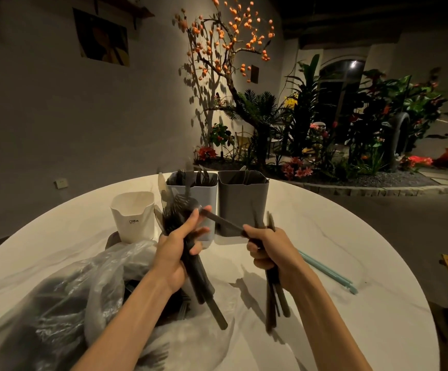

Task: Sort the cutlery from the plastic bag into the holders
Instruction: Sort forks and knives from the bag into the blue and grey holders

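above the counter [324,263] middle, left hand [174,253] grips a cutlery bundle [198,285]; right hand [268,250] clamps more, drawing one piece [220,219] across. holders [241,204] stand at the far edge, bag [56,303] near-left; sorting underway, next needs matching holder.

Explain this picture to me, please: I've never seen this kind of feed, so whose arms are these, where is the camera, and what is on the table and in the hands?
There is no machine here. A person wears one camera on the head, looking forward and down at two bare arms. The left hand grips a bundle of dark cutlery. The right hand grips a smaller dark bundle and touches a single dark piece bridging both hands. On the round white table stand three holders: a white holder, a light blue holder and a grey holder, the last two holding dark cutlery. A clear plastic bag lies near left; pale blue straws lie right.
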Action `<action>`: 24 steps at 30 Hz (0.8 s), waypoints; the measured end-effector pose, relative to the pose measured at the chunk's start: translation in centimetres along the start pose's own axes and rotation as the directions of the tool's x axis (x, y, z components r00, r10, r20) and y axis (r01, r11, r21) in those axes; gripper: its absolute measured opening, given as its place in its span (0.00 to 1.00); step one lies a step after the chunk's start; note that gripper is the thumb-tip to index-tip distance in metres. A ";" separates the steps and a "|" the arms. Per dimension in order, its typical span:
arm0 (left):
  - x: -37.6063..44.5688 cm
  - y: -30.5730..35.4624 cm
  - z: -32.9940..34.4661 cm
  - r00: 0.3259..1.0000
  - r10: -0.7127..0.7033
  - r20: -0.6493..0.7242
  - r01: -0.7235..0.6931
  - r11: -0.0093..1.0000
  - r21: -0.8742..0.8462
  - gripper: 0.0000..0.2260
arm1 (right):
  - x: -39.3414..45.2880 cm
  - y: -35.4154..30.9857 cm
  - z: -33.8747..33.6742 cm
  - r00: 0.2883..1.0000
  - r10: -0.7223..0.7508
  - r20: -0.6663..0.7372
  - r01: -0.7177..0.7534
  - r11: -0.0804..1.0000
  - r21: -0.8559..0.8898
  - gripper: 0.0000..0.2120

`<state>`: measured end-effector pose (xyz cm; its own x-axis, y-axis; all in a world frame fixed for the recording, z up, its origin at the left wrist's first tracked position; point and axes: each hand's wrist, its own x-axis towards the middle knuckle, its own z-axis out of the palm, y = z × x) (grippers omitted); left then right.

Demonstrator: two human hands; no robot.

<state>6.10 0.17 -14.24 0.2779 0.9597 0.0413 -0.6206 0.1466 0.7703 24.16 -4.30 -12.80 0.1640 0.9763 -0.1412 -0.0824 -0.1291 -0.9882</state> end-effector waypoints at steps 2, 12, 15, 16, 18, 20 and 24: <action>0.2 0.2 -0.5 1.000 0.020 -0.021 -0.020 1.000 0.022 0.17 | -0.2 -0.1 0.3 0.997 0.021 0.079 -0.011 0.992 -0.127 0.13; 0.2 0.5 -0.6 0.997 0.016 -0.081 -0.015 1.000 0.018 0.12 | -0.3 0.0 0.8 0.998 0.015 0.064 0.002 0.965 -0.263 0.15; 0.0 0.4 -0.5 0.998 -0.041 -0.037 0.044 0.996 0.073 0.10 | -0.5 -0.2 0.4 0.997 -0.076 -0.003 0.075 0.989 -0.124 0.16; -0.1 0.3 -0.4 0.998 -0.056 -0.007 0.056 0.994 0.095 0.09 | -0.6 -0.3 0.5 0.992 -0.125 -0.024 0.125 0.992 -0.025 0.17; -0.3 0.2 -0.2 0.995 -0.079 0.062 0.070 0.988 0.138 0.07 | -0.9 -0.9 0.7 0.963 -0.254 -0.095 0.267 0.947 0.179 0.18; -0.5 0.1 0.1 0.987 -0.096 0.130 0.074 0.983 0.169 0.06 | -1.3 -1.5 0.8 0.907 -0.371 -0.197 0.415 0.866 0.280 0.19; -0.5 -0.5 0.2 0.979 -0.103 0.174 0.061 0.971 0.232 0.03 | -1.7 -1.5 0.8 0.820 -0.521 -0.236 0.567 0.796 0.212 0.14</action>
<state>6.43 -0.41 -14.57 0.4635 0.8832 0.0714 -0.4154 0.1454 0.8979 23.19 -5.58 -11.01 0.4098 0.8270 0.3849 -0.1811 0.4873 -0.8543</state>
